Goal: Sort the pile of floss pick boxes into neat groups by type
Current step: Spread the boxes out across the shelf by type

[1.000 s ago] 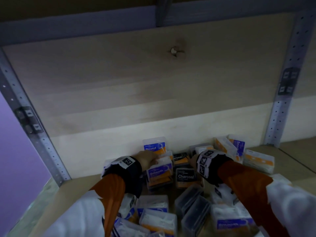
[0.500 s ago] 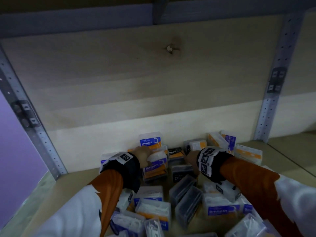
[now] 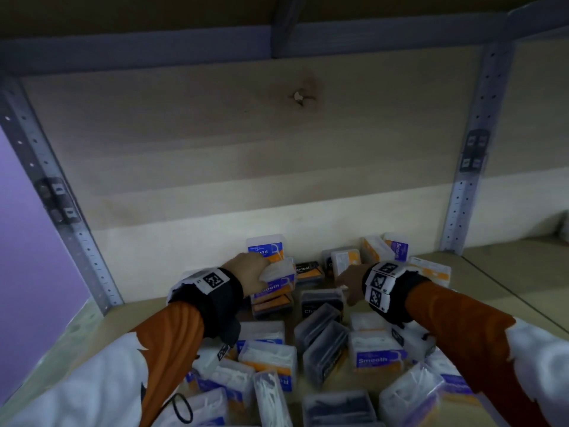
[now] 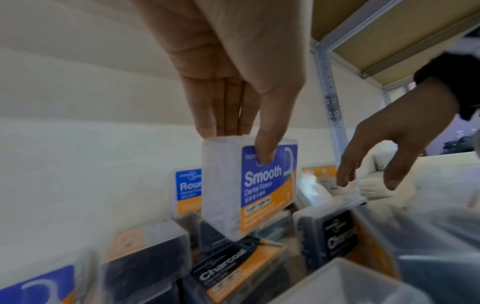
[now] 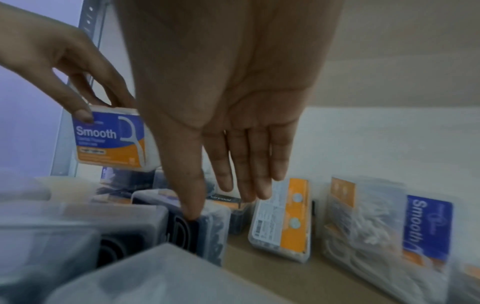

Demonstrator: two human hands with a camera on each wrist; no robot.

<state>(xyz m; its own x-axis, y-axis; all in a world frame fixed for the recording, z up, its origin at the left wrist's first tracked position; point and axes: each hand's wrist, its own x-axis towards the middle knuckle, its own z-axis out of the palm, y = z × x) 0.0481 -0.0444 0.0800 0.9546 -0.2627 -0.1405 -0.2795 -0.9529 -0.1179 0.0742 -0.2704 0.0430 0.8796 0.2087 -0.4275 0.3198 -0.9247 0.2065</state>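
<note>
Floss pick boxes lie in a loose pile on the wooden shelf (image 3: 508, 282). My left hand (image 3: 251, 274) pinches a white-and-blue Smooth box (image 4: 259, 185) by its top, thumb on the label and fingers behind. It hangs just above a flat Charcoal box (image 4: 233, 265). A blue Round box (image 3: 266, 246) stands against the back wall behind it. My right hand (image 3: 349, 280) is open with straight fingers, and its thumb tip touches a dark Charcoal box (image 5: 207, 232) in the middle of the pile.
More Smooth boxes (image 5: 426, 226) and a box showing its back label (image 5: 283, 220) stand at the right rear. Clear and dark boxes crowd the shelf front (image 3: 323, 349). Metal uprights (image 3: 462, 192) flank the wooden back panel, and another shelf sits overhead.
My left hand has raised the Smooth box slightly off the stack it sat on. My right hand has spread open over the Charcoal box. The head view has tilted down.
</note>
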